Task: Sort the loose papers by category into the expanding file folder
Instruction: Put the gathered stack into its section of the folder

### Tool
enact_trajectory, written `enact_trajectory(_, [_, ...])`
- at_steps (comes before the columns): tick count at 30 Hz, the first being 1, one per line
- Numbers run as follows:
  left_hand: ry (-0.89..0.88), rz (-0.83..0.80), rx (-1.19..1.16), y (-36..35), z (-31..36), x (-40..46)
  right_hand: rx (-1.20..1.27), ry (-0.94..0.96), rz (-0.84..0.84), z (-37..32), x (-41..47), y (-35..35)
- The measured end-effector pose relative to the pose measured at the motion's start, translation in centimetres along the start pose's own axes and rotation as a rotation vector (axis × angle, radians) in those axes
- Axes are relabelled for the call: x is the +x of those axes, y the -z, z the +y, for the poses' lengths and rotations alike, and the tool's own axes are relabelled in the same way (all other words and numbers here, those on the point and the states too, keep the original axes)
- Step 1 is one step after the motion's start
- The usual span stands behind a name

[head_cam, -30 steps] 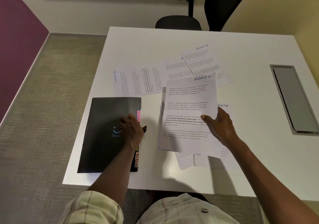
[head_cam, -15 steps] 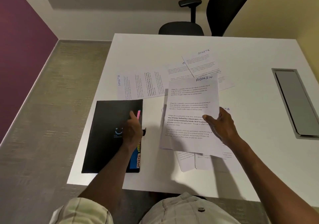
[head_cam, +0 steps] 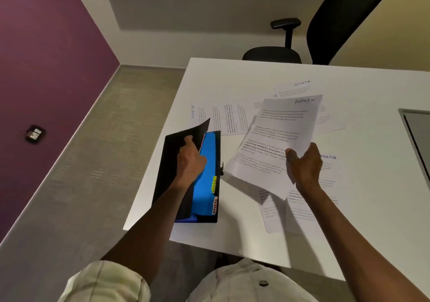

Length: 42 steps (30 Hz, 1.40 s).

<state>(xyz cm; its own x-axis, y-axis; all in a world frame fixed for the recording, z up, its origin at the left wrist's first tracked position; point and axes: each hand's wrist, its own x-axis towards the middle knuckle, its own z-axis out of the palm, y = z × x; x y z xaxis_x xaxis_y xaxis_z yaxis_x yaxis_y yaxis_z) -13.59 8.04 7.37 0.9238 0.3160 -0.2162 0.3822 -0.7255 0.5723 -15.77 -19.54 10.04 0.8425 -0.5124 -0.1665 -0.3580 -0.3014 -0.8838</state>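
A black expanding file folder (head_cam: pixel 171 173) lies at the table's near left edge. My left hand (head_cam: pixel 190 159) grips its front cover and holds it lifted, baring a blue divider (head_cam: pixel 207 162) with a yellow tab (head_cam: pixel 214 184) and a pink tab (head_cam: pixel 215 205) marked SPORTS. My right hand (head_cam: pixel 303 165) holds a sheet headed ADMIN (head_cam: pixel 277 138) tilted above the table, just right of the folder. Loose papers headed SPORTS lie behind (head_cam: pixel 293 87), left (head_cam: pixel 209 117) and under my right arm (head_cam: pixel 302 211).
The white table (head_cam: pixel 232 80) fills the right half of the view. A grey cable hatch (head_cam: pixel 418 134) sits at its right edge. A black office chair (head_cam: pixel 325 27) stands behind the table. A floor socket (head_cam: pixel 35 134) lies on the carpet at left.
My left hand has lifted the folder's black cover, exposing the blue divider and tabs. The ADMIN sheet has tilted and shifted toward the folder. My head turned left.
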Motion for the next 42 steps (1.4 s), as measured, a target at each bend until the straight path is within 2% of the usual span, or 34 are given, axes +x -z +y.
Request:
enact_trajectory(7, [0.008,-0.037,-0.088,0.3,-0.7,-0.3,0.005,0.147,0.065,-2.7,-2.8,-1.3])
enact_trajectory(14, [0.002,-0.040,-0.184,1.7,-0.7,-0.1,-0.112,0.274,-0.072,-5.3,-5.9,-3.8])
enact_trajectory(20, [0.003,-0.011,-0.278,2.9,-0.9,0.2,-0.204,0.346,-0.218,-4.7,-8.4,-7.2])
enact_trajectory(28, [0.022,-0.011,-0.340,4.3,-1.5,-0.1,-0.317,0.299,-0.369,-5.1,-10.4,-9.7])
enact_trajectory(42, [0.020,-0.003,-0.411,5.4,-2.3,-0.2,-0.388,0.289,-0.444,-6.7,-11.5,-14.1])
